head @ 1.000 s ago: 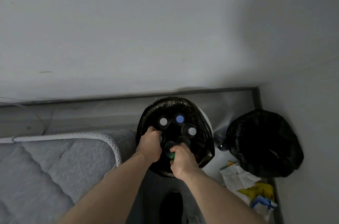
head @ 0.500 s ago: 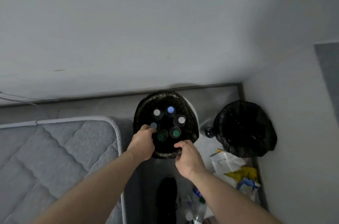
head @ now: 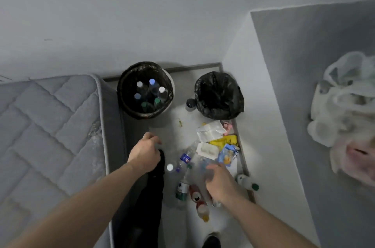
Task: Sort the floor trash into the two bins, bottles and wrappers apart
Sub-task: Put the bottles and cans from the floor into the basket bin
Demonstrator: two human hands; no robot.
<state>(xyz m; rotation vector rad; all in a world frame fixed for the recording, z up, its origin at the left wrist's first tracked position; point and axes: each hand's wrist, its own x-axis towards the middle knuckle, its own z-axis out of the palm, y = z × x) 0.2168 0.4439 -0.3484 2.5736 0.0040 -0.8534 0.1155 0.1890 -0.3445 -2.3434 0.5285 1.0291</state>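
We see the floor trash in a narrow strip of floor [head: 178,128] between the mattress [head: 52,126] on the left and the wall ledge [head: 263,126] on the right; clear plastic bottles [head: 185,159] lie heaped in the middle of the strip, a green-labelled bottle [head: 182,188] and a red can [head: 195,195] nearer to us, a white bottle with a green cap [head: 246,182] tight against the ledge's foot; the wrappers lie beyond them, white paper packaging [head: 211,131], a yellow wrapper [head: 225,140] and a blue one [head: 228,153], close to the right edge. Our left hand [head: 145,152] hangs over the strip's left side with fingers loosely curled and holding nothing; our right hand [head: 220,181] hovers over the bottle heap, blurred, fingers relaxed, grasping nothing that we can make out. At the far end stand the two bins, both lined with black bags; the left bin [head: 125,93] touches the mattress corner and holds six upright capped bottles [head: 151,92]; the right bin [head: 220,95] sits in the corner, its contents too dark to tell; a bare gap of floor separates them, a dark round object [head: 190,103] just beside the right bin. A black garment [head: 152,187] runs along the mattress edge; white plastic bags [head: 343,101] rest on the grey surface at far right.
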